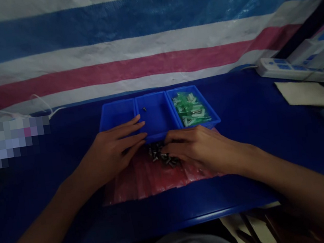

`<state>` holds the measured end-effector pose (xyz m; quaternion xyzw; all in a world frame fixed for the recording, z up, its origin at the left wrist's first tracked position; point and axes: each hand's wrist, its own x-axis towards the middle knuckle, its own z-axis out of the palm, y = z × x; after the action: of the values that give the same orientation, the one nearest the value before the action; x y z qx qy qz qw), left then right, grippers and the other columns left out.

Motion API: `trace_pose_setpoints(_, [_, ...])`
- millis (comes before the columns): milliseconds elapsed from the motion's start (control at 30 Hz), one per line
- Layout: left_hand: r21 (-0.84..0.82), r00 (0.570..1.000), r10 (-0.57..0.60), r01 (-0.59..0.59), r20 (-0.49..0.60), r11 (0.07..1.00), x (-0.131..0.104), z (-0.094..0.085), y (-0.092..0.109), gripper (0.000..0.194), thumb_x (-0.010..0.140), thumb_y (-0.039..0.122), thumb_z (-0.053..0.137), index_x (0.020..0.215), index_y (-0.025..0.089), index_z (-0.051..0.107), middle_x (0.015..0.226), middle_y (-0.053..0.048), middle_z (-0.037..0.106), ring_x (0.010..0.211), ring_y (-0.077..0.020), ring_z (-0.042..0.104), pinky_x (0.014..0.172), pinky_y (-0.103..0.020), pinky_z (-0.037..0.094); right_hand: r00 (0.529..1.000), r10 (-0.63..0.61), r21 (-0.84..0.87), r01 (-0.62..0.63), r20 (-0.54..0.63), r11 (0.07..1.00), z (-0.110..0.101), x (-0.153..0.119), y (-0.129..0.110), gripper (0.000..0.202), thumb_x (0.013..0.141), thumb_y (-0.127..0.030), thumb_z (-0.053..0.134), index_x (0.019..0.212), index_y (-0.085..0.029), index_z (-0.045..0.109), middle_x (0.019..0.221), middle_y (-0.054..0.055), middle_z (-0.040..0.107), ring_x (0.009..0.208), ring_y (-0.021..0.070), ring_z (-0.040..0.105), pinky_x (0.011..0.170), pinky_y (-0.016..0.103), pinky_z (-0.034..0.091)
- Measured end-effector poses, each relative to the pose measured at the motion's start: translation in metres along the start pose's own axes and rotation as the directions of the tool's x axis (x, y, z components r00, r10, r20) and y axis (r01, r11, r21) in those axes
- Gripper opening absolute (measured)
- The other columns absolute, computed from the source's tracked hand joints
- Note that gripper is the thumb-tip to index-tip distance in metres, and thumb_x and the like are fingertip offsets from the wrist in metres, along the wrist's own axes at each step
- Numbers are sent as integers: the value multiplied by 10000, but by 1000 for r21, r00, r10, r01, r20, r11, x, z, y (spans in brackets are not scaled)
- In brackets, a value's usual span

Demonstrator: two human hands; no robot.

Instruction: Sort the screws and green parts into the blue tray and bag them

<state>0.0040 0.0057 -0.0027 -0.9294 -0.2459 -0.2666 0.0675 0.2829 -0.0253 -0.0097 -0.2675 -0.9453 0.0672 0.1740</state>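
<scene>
My right hand [197,146] reaches into a pile of small dark screws [172,161], its fingers bent and pinched. A shiny screw shows at its fingertips, partly hidden by them. Beneath the pile lie flat red plastic bags [146,180]. My left hand [119,143] is open, fingers stretched over the front of the blue trays and holding nothing. Of the three blue compartments, the middle tray [157,114] has a single screw [144,109] near its back left corner. The left tray [117,113] is partly covered by my left hand.
Green bags of pale plugs and screws [192,109] fill the right tray [214,116]. On the blue table [241,126], a white power strip [296,68] and a beige card [305,93] lie at right. White cables [43,102] run at left. A striped sheet [124,22] hangs behind.
</scene>
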Motion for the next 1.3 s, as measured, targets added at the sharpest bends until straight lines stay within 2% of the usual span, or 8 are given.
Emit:
trace_pose_setpoints(167, [13, 1000, 29, -29, 1, 1000, 2, 1, 0, 263, 1155, 237, 564, 1140, 162, 816, 1354, -111, 792, 1337, -249, 735, 1138, -372, 653, 969, -8, 102, 34, -246, 994, -5, -2, 3, 253, 1092, -84, 569, 1192, -131, 797, 1147, 113, 773, 855, 160, 763, 749, 286, 632])
trace_pose_setpoints(333, [18, 1000, 31, -31, -7, 999, -1, 2, -2, 245, 1151, 257, 582, 1166, 175, 813, 1352, -102, 796, 1351, -239, 728, 1153, -369, 640, 891, 231, 480, -16, -392, 877, -11, 2, -2, 189, 1027, -177, 750, 1184, -231, 839, 1171, 65, 818, 1031, 192, 788, 930, 344, 661])
trace_pose_setpoints(433, [-14, 1000, 12, -12, 7, 1000, -3, 1, -3, 232, 1147, 251, 589, 1196, 209, 812, 1388, -81, 781, 1376, -236, 711, 1171, -382, 632, 871, 371, 690, -52, -322, 722, -10, 5, -8, 195, 965, -200, 833, 1154, -242, 854, 1075, 40, 841, 863, 164, 782, 826, 312, 666])
trace_pose_setpoints(600, [-17, 1000, 22, -22, 8, 1000, -2, 1, -3, 234, 1147, 242, 588, 1181, 195, 815, 1377, -93, 785, 1368, -241, 716, 1151, -389, 646, 884, 465, 971, -143, 38, 194, -5, 8, -11, 246, 966, -413, 851, 909, -176, 814, 714, -2, 777, 507, 107, 695, 481, 208, 559])
trace_pose_setpoints(700, [13, 1000, 19, -19, 13, 1000, -1, 1, -2, 228, 1143, 228, 592, 1162, 192, 816, 1368, -97, 790, 1361, -244, 721, 1147, -383, 648, 831, 555, 987, -115, 34, 112, -4, 9, -7, 304, 958, -457, 859, 1045, -169, 814, 903, 60, 849, 704, 169, 822, 586, 242, 655])
trace_pose_setpoints(833, [35, 999, 53, -54, 3, 998, 0, 1, -1, 243, 1152, 244, 579, 1152, 159, 806, 1339, -119, 800, 1357, -241, 723, 1151, -370, 641, 769, 617, 936, -73, -167, 344, -10, 7, -4, 247, 1059, -382, 730, 1246, -233, 789, 1052, 58, 861, 809, 184, 840, 652, 282, 677])
trace_pose_setpoints(1000, [14, 999, 33, -33, -10, 999, -1, 2, -1, 243, 1152, 240, 580, 1155, 161, 810, 1350, -112, 796, 1349, -237, 728, 1149, -366, 643, 997, 58, 409, -35, -43, 912, -16, 0, -2, 212, 972, -148, 790, 1176, -191, 827, 1085, 61, 832, 896, 180, 803, 808, 295, 636])
trace_pose_setpoints(1300, [32, 999, 37, -37, 3, 999, 1, 0, 0, 236, 1153, 234, 577, 1171, 172, 805, 1353, -109, 793, 1339, -242, 734, 1128, -382, 663, 986, -161, 119, 165, -41, 979, -1, -5, 2, 237, 1074, -117, 597, 1169, -157, 811, 1104, 85, 821, 977, 204, 792, 820, 313, 611])
